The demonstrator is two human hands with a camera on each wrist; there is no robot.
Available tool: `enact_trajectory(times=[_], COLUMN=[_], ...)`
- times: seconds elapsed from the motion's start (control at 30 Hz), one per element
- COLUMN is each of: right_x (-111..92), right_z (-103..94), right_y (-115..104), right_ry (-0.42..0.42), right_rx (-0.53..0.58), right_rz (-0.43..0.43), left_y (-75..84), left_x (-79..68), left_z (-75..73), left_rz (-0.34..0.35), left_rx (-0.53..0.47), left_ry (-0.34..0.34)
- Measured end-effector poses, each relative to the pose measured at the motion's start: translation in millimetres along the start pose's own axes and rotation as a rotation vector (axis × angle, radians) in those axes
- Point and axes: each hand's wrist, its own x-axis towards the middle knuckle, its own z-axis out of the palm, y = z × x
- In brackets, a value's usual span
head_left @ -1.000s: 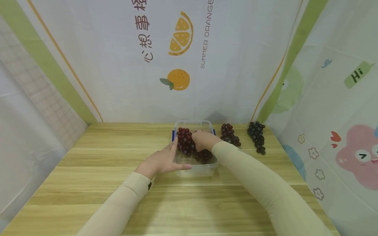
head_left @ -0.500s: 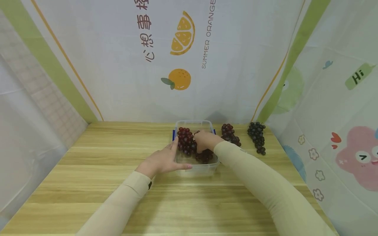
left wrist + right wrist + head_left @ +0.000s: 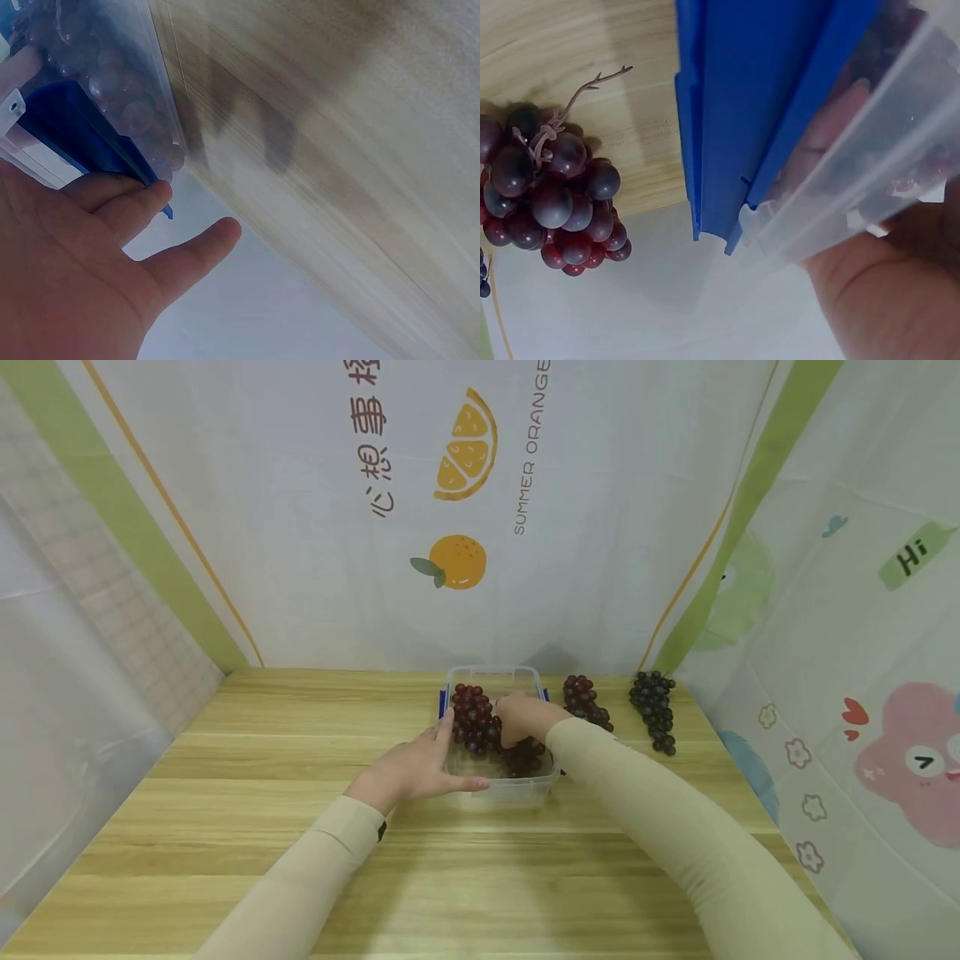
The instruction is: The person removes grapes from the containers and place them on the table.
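Note:
A clear plastic food box (image 3: pixel 491 670) with blue side latches stands near the table's back edge. Inside it, a red grape bunch (image 3: pixel 472 714) lies on the left and a darker grape bunch (image 3: pixel 522 762) on the right. My left hand (image 3: pixel 415 767) steadies the box, fingers straight along its left wall and thumb along the near rim. The blue latch (image 3: pixel 82 131) hangs by those fingers in the left wrist view. Reaching over the right wall, my right hand (image 3: pixel 527 718) has its fingers bent down onto the darker bunch; it seems to grip it, though its fingertips are hidden.
To the right of the box lies another dark red grape bunch (image 3: pixel 581 697), its stem showing in the right wrist view. Farther right is a black grape bunch (image 3: pixel 655 706). Printed cloth (image 3: pixel 330 585) hangs behind the wooden table (image 3: pixel 300 743) and at both sides.
My right hand has shifted slightly to the right inside the box, and the darker bunch beneath it has moved a little. The left hand keeps its place on the box.

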Motion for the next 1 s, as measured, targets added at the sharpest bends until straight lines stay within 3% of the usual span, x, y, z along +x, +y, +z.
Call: enact_trajectory(times=[0.33, 0.53, 0.77, 1.0], right_x=[-6, -8, -9, -26], right_z=[-1.9, -8.6, -23.7, -40.9], right_y=[2, 4, 8, 14], right_ry=[0.018, 0.023, 0.043, 0.052], right_rx=[0.148, 0.159, 0.081, 0.151], right_rz=[0.037, 0.011, -0.021, -0.025], left_y=[-0.1, -0.1, 0.6, 1.3], left_x=[-0.7, -1.6, -1.3, -0.9], left_z=[-0.1, -0.4, -0.9, -2.1], left_rz=[0.001, 0.003, 0.005, 0.005], left_rx=[0.004, 0.003, 0.009, 0.02], left_ry=[0.0, -0.005, -0.005, 0.0])
